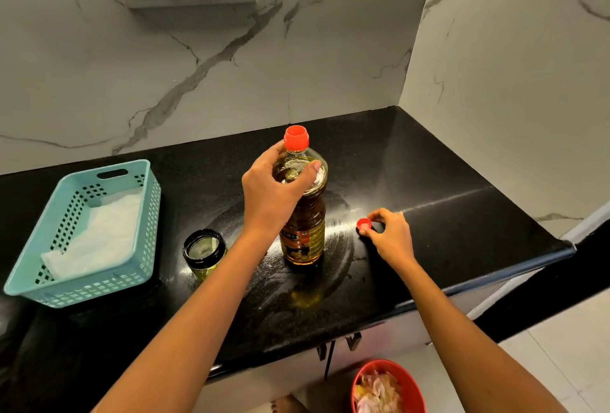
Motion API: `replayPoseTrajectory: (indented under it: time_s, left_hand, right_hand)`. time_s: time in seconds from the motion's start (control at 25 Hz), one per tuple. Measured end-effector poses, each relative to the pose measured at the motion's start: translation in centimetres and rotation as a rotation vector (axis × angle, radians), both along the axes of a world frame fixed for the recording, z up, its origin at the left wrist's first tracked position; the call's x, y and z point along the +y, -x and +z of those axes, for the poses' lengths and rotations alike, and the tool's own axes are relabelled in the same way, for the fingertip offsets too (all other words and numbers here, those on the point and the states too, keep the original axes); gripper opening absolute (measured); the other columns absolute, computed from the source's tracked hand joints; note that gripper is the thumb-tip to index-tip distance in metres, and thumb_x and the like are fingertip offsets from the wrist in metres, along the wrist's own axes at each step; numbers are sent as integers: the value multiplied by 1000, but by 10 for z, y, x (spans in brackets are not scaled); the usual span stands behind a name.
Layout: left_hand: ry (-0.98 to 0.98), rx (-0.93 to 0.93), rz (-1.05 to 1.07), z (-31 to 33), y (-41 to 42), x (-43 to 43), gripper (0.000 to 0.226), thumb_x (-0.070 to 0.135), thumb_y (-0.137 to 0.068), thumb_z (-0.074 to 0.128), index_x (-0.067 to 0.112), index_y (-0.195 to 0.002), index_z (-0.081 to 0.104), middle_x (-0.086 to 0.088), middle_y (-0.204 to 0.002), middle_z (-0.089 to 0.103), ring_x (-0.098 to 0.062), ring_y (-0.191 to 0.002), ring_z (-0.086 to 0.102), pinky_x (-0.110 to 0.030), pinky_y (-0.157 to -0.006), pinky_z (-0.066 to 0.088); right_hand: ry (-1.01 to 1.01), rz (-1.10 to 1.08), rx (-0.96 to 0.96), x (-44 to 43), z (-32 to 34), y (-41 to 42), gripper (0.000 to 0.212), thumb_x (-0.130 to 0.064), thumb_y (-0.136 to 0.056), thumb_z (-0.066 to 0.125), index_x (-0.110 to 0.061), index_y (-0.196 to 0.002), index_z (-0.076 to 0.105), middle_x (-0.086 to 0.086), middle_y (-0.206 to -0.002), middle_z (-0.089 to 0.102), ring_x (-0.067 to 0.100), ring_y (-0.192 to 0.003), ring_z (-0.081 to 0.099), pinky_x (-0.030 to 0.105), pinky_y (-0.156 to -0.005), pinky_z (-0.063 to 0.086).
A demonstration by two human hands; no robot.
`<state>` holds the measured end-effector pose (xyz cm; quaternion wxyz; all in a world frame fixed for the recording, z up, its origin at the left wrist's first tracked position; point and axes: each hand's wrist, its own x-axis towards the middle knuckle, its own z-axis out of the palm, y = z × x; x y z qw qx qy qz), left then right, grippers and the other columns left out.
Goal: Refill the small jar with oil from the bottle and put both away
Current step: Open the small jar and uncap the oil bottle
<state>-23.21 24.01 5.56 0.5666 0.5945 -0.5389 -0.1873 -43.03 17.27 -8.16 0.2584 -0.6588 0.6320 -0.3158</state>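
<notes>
Oil bottle upright on the black counter, gripped at its shoulder.

The oil bottle (303,214) stands mid-counter with a red top (296,138); the left hand (274,188) wraps its upper body. Right of it, the right hand (388,233) pinches a small red cap (364,224) on the counter (445,165). The small jar (204,252) sits open near left, beside a teal basket (89,234).
</notes>
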Motion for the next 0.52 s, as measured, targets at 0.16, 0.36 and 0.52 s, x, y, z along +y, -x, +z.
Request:
replayPoseTrajectory:
  time_s: [0.16,0.36,0.52]
  left_hand:
    - [5,-9,0,0,1,1,52,34,-75,72,21,-123,55,7,-107,61,3,-93,58,-10,-79,47]
    - [-7,-3,-12,1,3,3,52,35,-78,69,22,-125,53,7,-110,61,1,-95,57,-11,-82,46]
    - [-85,-88,-61,-3,-3,7,77,64,-75,53,24,-139,37,-2,-138,48,-16,-129,42,-36,-105,38]
  right_hand:
    - [-21,20,2,2,-4,2,28,-19,-76,75,-10,-100,63,4,-102,64,10,-100,47,49,-105,34]
    - [60,99,-84,13,21,-12,48,-33,-75,75,-14,-116,59,3,-119,61,18,-116,51,41,-113,26]
    - [51,303,-321,35,67,-41,52,-26,-79,71,-24,-127,49,-5,-130,53,7,-120,46,35,-103,40]
